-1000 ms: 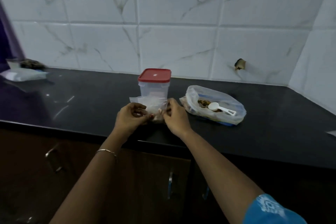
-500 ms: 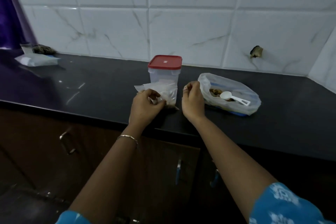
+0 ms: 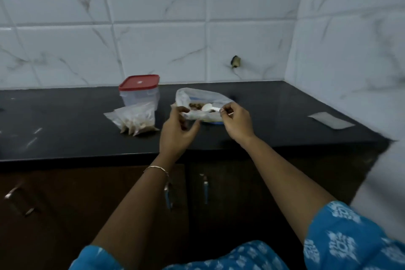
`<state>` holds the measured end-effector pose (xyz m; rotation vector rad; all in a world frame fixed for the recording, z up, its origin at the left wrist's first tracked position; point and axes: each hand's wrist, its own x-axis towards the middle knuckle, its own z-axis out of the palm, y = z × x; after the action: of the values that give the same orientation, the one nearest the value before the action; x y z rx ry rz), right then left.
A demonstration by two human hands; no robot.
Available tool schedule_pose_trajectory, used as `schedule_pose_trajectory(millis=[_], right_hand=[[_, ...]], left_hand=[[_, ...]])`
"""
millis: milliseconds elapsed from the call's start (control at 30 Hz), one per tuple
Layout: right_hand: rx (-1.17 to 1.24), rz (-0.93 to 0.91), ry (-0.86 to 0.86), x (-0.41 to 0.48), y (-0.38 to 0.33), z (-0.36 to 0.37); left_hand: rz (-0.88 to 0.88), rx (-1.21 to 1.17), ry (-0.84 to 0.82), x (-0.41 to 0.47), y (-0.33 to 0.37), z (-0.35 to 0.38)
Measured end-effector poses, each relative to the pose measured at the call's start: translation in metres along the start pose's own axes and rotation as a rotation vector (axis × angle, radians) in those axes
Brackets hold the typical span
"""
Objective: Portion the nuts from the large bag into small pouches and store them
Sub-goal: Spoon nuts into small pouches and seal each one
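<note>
Dark desk [image 3: 65,120] against a tiled wall, carrying all items. Large bag [image 3: 200,99], clear plastic, lies slumped near the middle with its mouth toward the person; dark nuts [image 3: 195,106] and a white scoop [image 3: 210,108] show inside. Risk: the limp film could collapse or tip as the mouth is pulled, spilling nuts over the desk edge; the scoop handle may snag the film. Container [image 3: 140,92], clear with a red lid shut on it, stands left of the bag. Filled small pouches [image 3: 133,119] lean in a cluster just before the container, tan contents settled low. Left hand [image 3: 177,136] hovers at the bag's near edge, fingers loosely curled, whether pinching film cannot be told. Right hand [image 3: 235,121] pinches the bag's rim by the scoop handle.
</note>
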<state>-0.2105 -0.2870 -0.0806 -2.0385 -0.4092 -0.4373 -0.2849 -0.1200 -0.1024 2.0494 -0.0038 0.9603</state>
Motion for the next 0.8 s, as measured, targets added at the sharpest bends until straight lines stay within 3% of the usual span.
schedule_pose_trajectory(millis=[100, 233, 367, 533, 800], right_hand=[[-0.067, 0.061, 0.054, 0.002, 0.032, -0.053], [-0.242, 0.108, 0.094, 0.001, 0.082, -0.12], [-0.487, 0.18, 0.126, 0.0, 0.129, -0.17], [-0.579, 0.257, 0.165, 0.006, 0.159, -0.199], [-0.707, 0.312, 0.219, 0.024, 0.167, -0.203]], left_hand=[[-0.008, -0.177, -0.109, 0.001, 0.034, 0.055], [-0.218, -0.4, -0.338, 0.006, 0.067, 0.124], [-0.293, -0.437, -0.477, 0.011, 0.085, 0.177], [-0.32, -0.386, -0.531, 0.025, 0.091, 0.208], [-0.348, -0.432, -0.461, 0.03, 0.084, 0.216]])
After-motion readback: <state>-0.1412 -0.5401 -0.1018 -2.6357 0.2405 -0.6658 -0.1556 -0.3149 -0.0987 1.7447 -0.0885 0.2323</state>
